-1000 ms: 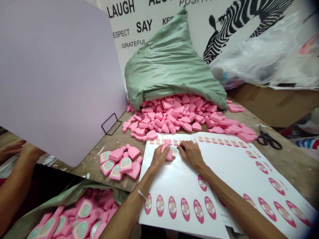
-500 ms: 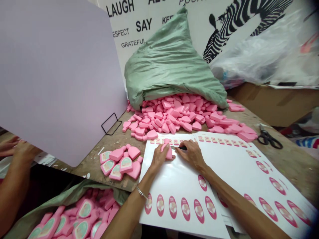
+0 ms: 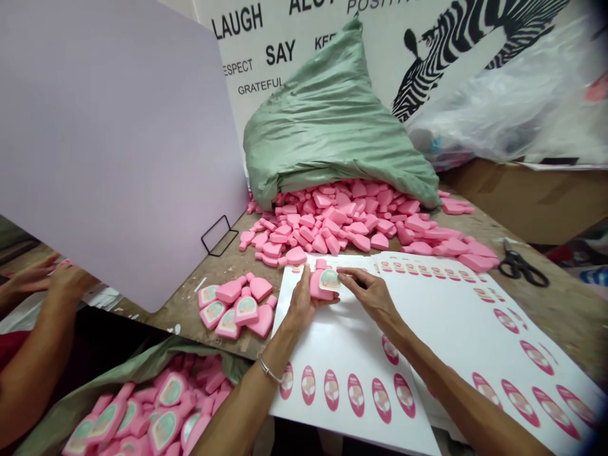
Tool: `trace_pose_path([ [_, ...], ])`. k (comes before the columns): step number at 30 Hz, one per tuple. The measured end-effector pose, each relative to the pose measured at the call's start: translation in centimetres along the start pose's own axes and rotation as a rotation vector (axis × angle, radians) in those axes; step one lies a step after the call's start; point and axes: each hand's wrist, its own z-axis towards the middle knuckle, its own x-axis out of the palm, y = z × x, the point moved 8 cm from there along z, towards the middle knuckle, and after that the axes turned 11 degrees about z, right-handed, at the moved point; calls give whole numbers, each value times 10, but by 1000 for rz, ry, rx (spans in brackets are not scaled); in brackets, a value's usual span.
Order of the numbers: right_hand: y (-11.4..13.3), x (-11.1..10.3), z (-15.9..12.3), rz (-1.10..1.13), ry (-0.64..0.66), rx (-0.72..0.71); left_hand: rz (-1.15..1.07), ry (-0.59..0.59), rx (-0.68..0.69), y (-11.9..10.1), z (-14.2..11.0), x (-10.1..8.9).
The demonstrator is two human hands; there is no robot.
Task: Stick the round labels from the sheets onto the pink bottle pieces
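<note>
In my left hand (image 3: 300, 303) is a small pink plastic bottle (image 3: 315, 286), neck up, with the fingers wrapped round its left side and base. Thumb and forefinger of my right hand (image 3: 374, 296) pinch the right edge of a pale green sticker label (image 3: 329, 280), which lies over the bottle's front, tilted. Whether the label is stuck down cannot be told. Both hands are above a white sticker sheet (image 3: 327, 339) with pink oval labels along its lower edge. To the left lies a small pile of pink bottles (image 3: 230, 291), several bearing green labels.
Pink bottles (image 3: 332, 221) spill from a green sack (image 3: 332, 126) at the back. Black scissors (image 3: 522, 266) lie right, past another sticker sheet (image 3: 437, 310). A large pale board (image 3: 118, 145) stands left, with a person's hands (image 3: 52, 278) behind it. Labelled bottles fill a sack (image 3: 156, 405) below.
A green label now shows between my right fingers, against the bottle. The dark tool seen at my right hand is no longer visible. The view has shifted slightly.
</note>
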Motion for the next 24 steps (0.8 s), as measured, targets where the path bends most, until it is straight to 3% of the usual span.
trace_pose_path([
  [6, 9, 11, -7, 88, 19, 6, -40, 23, -2, -8, -8, 9],
  [24, 16, 10, -9, 72, -19, -44, -37, 104, 20, -18, -13, 18],
])
